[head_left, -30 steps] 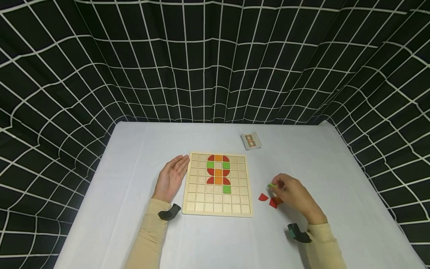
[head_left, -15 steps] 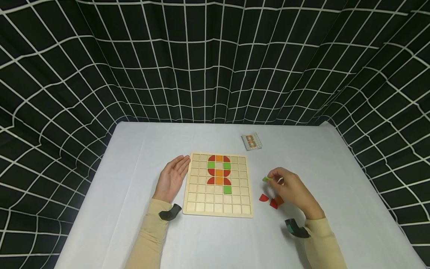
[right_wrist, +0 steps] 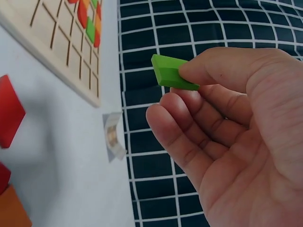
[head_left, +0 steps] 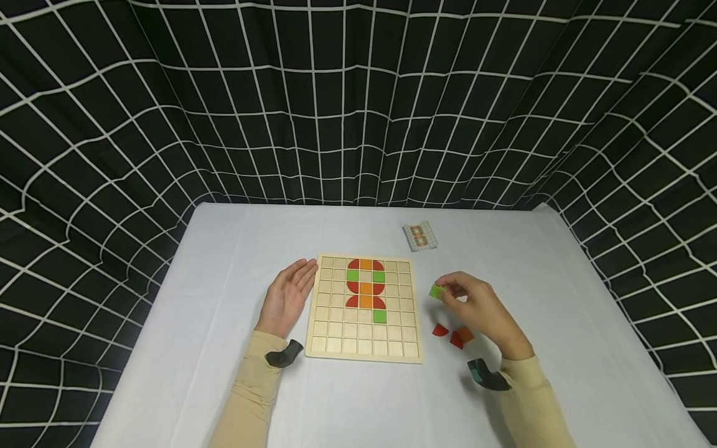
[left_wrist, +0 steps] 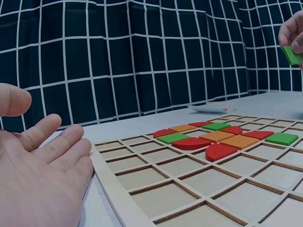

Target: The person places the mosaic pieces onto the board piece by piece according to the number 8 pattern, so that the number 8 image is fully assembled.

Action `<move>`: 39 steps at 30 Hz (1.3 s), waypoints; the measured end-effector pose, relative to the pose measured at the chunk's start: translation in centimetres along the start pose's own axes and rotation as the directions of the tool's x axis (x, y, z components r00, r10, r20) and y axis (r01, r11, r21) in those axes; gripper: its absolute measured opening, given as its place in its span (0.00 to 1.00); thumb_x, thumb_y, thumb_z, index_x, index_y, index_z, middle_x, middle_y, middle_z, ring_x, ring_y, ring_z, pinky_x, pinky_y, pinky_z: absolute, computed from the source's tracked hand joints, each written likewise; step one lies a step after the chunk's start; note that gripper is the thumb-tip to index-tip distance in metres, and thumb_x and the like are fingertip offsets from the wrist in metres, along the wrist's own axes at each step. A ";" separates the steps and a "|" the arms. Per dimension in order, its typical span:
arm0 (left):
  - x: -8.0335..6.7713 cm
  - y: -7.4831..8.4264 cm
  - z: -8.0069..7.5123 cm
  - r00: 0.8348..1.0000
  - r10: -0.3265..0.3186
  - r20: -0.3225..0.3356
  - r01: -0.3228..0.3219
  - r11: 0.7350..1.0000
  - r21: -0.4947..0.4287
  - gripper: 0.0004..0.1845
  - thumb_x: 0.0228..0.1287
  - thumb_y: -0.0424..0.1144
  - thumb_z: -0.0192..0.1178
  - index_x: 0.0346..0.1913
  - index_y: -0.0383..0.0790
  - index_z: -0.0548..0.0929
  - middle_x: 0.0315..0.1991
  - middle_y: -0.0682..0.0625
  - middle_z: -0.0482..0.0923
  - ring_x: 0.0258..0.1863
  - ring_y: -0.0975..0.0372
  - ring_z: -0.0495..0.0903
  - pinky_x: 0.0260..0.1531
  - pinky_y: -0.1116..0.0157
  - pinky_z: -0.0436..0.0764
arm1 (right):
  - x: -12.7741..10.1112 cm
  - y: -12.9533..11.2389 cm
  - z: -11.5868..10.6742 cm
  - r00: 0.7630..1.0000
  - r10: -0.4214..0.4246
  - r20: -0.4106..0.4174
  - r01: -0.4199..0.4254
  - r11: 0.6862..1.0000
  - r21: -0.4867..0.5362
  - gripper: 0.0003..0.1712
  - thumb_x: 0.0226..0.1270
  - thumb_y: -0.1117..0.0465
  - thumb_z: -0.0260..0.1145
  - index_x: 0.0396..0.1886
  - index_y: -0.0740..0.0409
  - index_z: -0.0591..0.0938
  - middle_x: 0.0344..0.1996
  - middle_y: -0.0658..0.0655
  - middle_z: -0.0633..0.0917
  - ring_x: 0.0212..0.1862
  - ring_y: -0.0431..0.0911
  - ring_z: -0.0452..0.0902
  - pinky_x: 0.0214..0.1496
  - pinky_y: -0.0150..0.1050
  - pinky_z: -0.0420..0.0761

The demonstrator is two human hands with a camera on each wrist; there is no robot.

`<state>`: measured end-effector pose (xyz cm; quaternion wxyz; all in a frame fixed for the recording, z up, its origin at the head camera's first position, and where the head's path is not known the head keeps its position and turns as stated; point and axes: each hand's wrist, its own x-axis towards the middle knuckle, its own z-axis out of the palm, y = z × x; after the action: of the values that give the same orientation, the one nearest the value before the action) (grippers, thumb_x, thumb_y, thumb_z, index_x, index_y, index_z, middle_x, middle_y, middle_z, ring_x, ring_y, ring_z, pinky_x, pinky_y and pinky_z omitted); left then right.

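Between thumb and fingertips, my right hand (head_left: pixel 472 306) pinches a green square tile (right_wrist: pixel 166 71), held above the table to the right of the board. Palm up with straight fingers, my left hand (head_left: pixel 284 298) lies against the left edge of the wooden grid board (head_left: pixel 342 345); its fingertips are at the rim in the left wrist view. Red quarter-round tiles (left_wrist: pixel 220 151), orange squares (left_wrist: pixel 239 142) and green squares (left_wrist: pixel 282 138) fill cells in the board's upper middle columns. One green square sits alone in the row below the others.
Two loose red tiles (head_left: pixel 439 330) and an orange tile (head_left: pixel 465 335) lie on the white table near my right hand. A small stack of pattern cards (head_left: pixel 420 236) rests behind the board. Black curtains with white grid lines (head_left: pixel 358 112) surround the table.
My right hand has lifted the green tile and moved up and left, away from the loose tiles and nearer the board. My left hand stays in place.
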<state>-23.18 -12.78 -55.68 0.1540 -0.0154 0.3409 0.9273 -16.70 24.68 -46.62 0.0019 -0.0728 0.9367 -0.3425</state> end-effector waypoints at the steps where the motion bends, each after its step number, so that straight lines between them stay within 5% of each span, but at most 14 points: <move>1: 0.0 0.0 0.0 1.000 0.001 0.000 -0.001 1.000 0.000 0.30 0.85 0.45 0.34 0.78 0.29 0.46 0.81 0.37 0.50 0.81 0.52 0.53 0.83 0.63 0.56 | 0.1 -0.1 0.0 1.000 -0.001 0.002 0.001 1.000 0.007 0.11 0.70 0.66 0.66 0.50 0.57 0.84 0.39 0.53 0.87 0.42 0.46 0.81 0.46 0.36 0.86; 13: 0.0 0.2 -0.1 1.000 0.000 -0.008 0.000 1.000 0.023 0.30 0.85 0.45 0.34 0.78 0.29 0.46 0.81 0.37 0.49 0.82 0.52 0.52 0.83 0.63 0.55 | 1.2 -1.6 0.3 0.996 -0.083 0.009 0.082 0.994 0.075 0.10 0.70 0.66 0.66 0.49 0.58 0.84 0.43 0.52 0.88 0.43 0.43 0.83 0.48 0.35 0.86; 22: 0.0 0.2 -0.2 1.000 0.001 -0.004 -0.001 1.000 0.013 0.30 0.85 0.45 0.34 0.78 0.29 0.47 0.81 0.37 0.50 0.81 0.52 0.53 0.83 0.63 0.56 | 2.5 -3.1 1.2 0.992 -0.126 0.021 0.124 0.988 0.097 0.10 0.70 0.67 0.67 0.49 0.57 0.85 0.44 0.53 0.88 0.44 0.46 0.81 0.50 0.46 0.87; 30: 0.0 0.2 -0.2 1.000 -0.007 -0.017 0.008 1.000 0.023 0.30 0.85 0.45 0.34 0.78 0.30 0.47 0.81 0.38 0.50 0.82 0.52 0.52 0.83 0.63 0.55 | 3.3 -4.4 1.8 0.987 -0.156 0.042 0.152 0.985 0.088 0.16 0.72 0.66 0.65 0.58 0.59 0.82 0.44 0.54 0.87 0.44 0.46 0.81 0.49 0.43 0.87; 39: 0.1 0.1 -0.2 1.000 -0.012 -0.014 0.012 1.000 0.008 0.29 0.85 0.45 0.36 0.77 0.30 0.49 0.80 0.38 0.52 0.81 0.52 0.53 0.83 0.63 0.55 | 3.8 -5.3 2.5 0.980 -0.190 0.060 0.181 0.975 0.132 0.08 0.71 0.66 0.67 0.47 0.55 0.86 0.45 0.52 0.88 0.42 0.43 0.81 0.49 0.42 0.87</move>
<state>-23.27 -12.92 -55.78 0.1572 -0.0235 0.3457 0.9248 -19.59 18.59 -44.98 0.0084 -0.1721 0.9016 -0.3967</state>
